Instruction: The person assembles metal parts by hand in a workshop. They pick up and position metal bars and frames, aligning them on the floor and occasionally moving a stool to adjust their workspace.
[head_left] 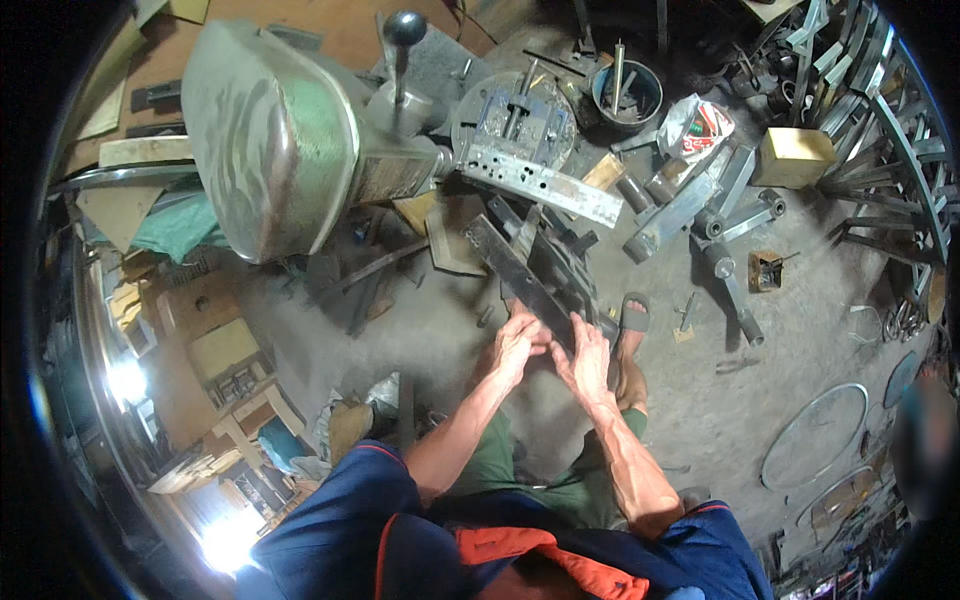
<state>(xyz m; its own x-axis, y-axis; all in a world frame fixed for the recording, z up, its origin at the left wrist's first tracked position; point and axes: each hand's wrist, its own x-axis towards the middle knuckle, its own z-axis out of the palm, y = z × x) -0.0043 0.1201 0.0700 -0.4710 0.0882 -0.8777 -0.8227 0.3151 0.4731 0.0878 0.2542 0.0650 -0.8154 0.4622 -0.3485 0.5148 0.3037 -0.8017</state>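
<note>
A long dark flat steel bar slants in front of me, its far end toward the upper left. At its near end my left hand is closed, with the fingers curled against the bar's edge and the fingertips partly hidden. Across from it, my right hand grips the same end, fingers lying over the bar and thumb toward the left hand. Beneath and beyond the bar is a dark steel frame of several pieces. A perforated steel bar lies just past them, by the machine table.
A green drilling machine head bulks at upper left, beside a vise on a round table. Beyond are a bucket of metal pieces, a plastic bag and a brass-coloured box. Welded steel tubes and a wire hoop lie right.
</note>
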